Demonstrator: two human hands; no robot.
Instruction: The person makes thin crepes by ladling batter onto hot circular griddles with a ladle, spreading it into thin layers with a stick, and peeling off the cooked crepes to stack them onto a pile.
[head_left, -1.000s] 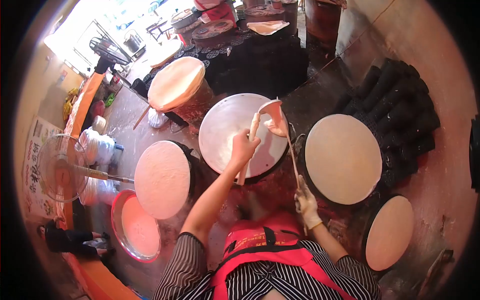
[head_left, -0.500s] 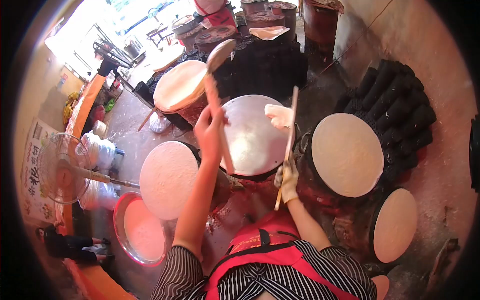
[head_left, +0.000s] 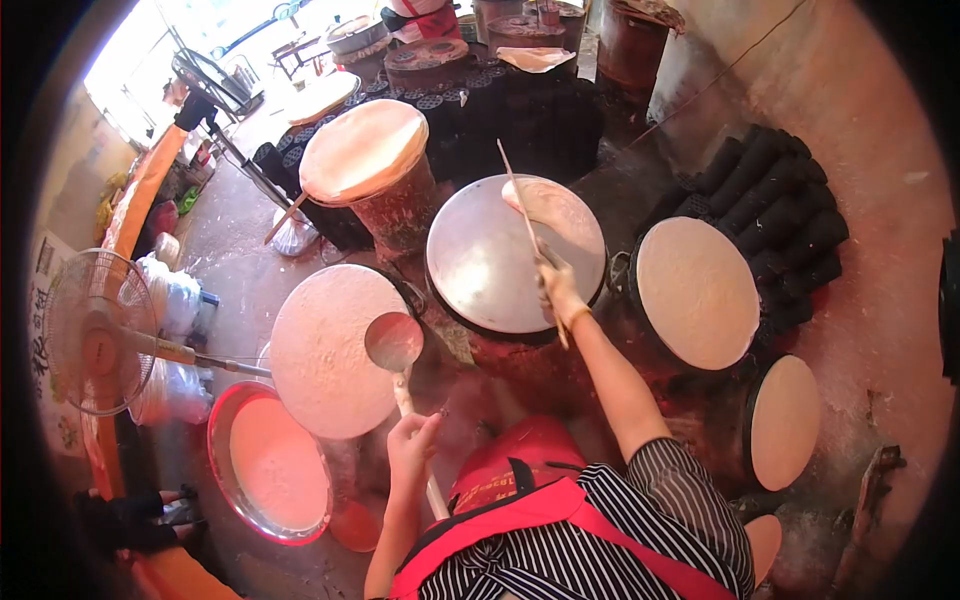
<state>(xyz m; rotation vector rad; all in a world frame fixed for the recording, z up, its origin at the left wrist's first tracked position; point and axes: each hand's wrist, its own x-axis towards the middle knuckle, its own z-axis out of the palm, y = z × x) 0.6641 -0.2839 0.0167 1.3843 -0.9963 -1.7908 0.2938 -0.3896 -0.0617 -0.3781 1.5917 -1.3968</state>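
My left hand [head_left: 408,448] is wrapped round the handle of a ladle [head_left: 393,341], whose bowl hangs over the right part of a pale round flatbread [head_left: 325,350]. In my gloved right hand [head_left: 556,283] is a thin wooden stick [head_left: 521,200], slanting over the middle griddle [head_left: 490,265]. Pale batter [head_left: 562,208] lies spread along that griddle's upper right, beside the stick. At the lower left stands a red-rimmed basin [head_left: 222,455] of batter [head_left: 280,465].
Flatbreads on griddles [head_left: 697,293], [head_left: 786,422] stand to the right, near stacked black cylinders [head_left: 785,215]. A drum with flatbreads [head_left: 362,150] is at upper left. A fan [head_left: 100,330] stands left. Another person [head_left: 422,20] is at the top, partly visible.
The ladle and my left hand have moved down and left, away from the middle griddle. My right hand has moved up over it with the stick, and the batter there is now spread wider.
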